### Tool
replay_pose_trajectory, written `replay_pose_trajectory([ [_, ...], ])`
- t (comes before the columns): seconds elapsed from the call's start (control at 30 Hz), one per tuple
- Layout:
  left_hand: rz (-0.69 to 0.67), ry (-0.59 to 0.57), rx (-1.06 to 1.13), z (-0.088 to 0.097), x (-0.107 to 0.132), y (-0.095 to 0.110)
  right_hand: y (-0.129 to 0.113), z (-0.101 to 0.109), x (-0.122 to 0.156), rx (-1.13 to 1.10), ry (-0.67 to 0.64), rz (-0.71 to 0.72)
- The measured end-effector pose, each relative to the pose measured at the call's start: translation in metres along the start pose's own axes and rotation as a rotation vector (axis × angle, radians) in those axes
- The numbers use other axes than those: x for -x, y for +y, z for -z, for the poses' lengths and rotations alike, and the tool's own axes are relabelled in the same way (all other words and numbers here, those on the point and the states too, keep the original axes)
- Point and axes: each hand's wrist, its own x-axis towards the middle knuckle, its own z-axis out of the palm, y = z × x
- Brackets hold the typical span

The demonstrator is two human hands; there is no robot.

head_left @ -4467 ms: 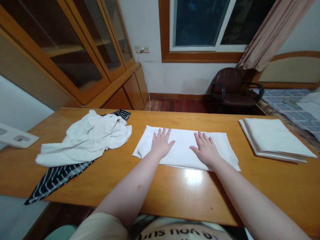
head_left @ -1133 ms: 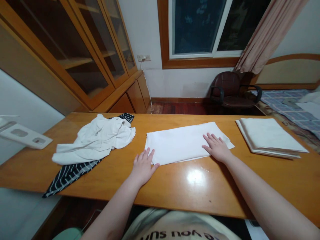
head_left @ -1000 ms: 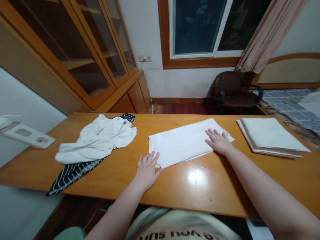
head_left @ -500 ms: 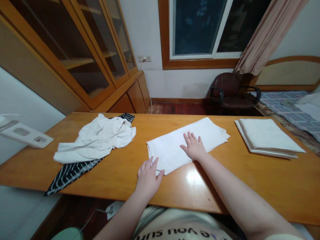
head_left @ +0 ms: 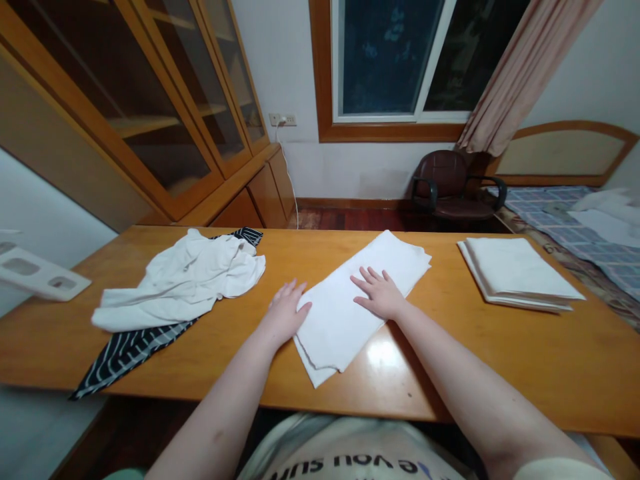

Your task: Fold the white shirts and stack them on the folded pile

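One folded white cloth (head_left: 345, 317), slantwise on desk (head_left: 490, 367): right hand (head_left: 379, 293) atop, left hand (head_left: 283, 313) at its left side, both spread wide. Glass-fronted cabinet (head_left: 216, 157), beyond far-left corner: shelves (head_left: 145, 125).

– What lies under the right hand (head_left: 381, 295)?
– A folded white cloth (head_left: 333, 327), slanting on the table (head_left: 500, 360); the hand is spread on top.
– And the left hand (head_left: 283, 311)?
– At the cloth's left edge. Left of it, crumpled white fabric (head_left: 180, 283) over black striped material (head_left: 133, 348).
– Right of the right hand?
– A folded white stack (head_left: 520, 270), well apart.
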Motion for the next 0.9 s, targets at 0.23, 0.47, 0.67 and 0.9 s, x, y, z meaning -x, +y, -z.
replay_pose_trajectory([
  [0.23, -0.364, -0.017, -0.142, -0.017, -0.019, 0.037, 0.018, 0.011, 0.0, -0.224, -0.031, 0.304],
  [0.47, -0.416, -0.078, -0.087, -0.048, -0.024, 0.043, 0.034, 0.007, -0.007, -0.301, 0.028, 0.315],
  [0.67, -0.302, 0.026, -0.069, -0.062, -0.012, 0.053, 0.019, 0.002, -0.004, -0.095, 0.089, -0.026],
  [0.9, -0.093, 0.155, -0.07, -0.074, 0.003, 0.072, 0.015, -0.005, 0.005, -0.133, 0.047, -0.034],
])
